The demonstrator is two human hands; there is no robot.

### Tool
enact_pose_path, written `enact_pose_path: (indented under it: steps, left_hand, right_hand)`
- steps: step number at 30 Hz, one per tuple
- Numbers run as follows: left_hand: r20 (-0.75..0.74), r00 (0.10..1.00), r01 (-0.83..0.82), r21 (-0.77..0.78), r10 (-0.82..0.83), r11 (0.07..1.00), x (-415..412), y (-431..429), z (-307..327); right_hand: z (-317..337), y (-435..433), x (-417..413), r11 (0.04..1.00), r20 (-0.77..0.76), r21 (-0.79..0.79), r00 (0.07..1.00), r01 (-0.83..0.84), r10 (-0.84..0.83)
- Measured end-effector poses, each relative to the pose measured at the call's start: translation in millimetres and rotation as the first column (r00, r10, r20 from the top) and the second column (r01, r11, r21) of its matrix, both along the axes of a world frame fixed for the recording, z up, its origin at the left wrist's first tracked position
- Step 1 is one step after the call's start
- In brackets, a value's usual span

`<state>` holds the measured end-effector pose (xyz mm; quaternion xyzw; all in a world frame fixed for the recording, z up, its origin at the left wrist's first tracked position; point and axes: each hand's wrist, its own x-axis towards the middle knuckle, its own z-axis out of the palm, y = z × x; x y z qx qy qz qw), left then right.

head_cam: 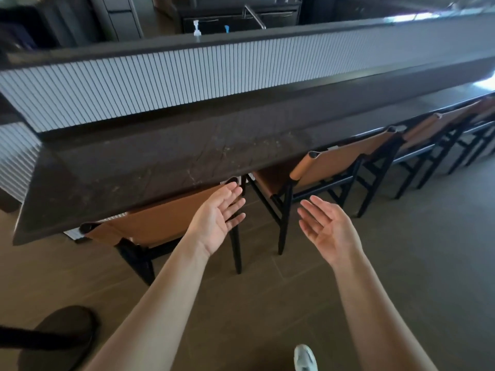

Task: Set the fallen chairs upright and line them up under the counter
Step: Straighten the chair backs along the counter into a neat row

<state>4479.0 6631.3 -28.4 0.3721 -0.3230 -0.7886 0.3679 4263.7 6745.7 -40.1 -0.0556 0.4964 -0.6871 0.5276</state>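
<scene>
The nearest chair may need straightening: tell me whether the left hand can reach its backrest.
Probably yes. The open left hand hovers at the right end of the tan backrest, with nothing between them.

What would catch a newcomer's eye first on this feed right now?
The left hand and right hand stretch out mid-frame, both open with palms turned inward and holding nothing. Beyond them a long dark counter cuts diagonally across the view. A row of tan-backed chairs stands upright along its edge and recedes to the right, with the nearest chair just past the left hand.
</scene>
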Motion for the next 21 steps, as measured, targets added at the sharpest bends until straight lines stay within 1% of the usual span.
enact_pose_path:
  steps: [2, 4, 13, 17, 21]
  left_hand:
    - [0.005, 0.999, 0.037, -0.017, -0.037, 0.999, -30.4, 1.3, 0.3]
    - [0.011, 0.999, 0.039, -0.003, -0.039, 0.999, -63.9, 3.7, -1.5]
    - [-0.008, 1.0, -0.026, 0.167, 0.027, 0.986, -212.1, 25.1, -14.8]
    - [-0.001, 0.999, -0.042, 0.227, 0.044, 0.973, -261.3, 15.0, -15.5]
    - [0.018, 0.998, -0.062, 0.286, 0.06, 0.956, -298.6, -13.4, -20.1]
  right_hand:
    - [0.6, 3.8, -25.4, 1.0, -0.016, 0.005, 1.0, -0.002, 0.003]
    - [0.3, 6.9, -54.4, 1.0, -0.024, 0.022, 1.0, -0.015, 0.016]
    - [3.2, 16.4, -189.8, 0.993, -0.033, 0.099, 0.998, -0.057, 0.06]
    - [3.2, 1.3, -230.7, 0.993, -0.006, 0.107, 0.999, -0.052, 0.053]
    - [-3.3, -29.2, -259.6, 0.99, 0.022, 0.133, 0.998, -0.055, 0.052]
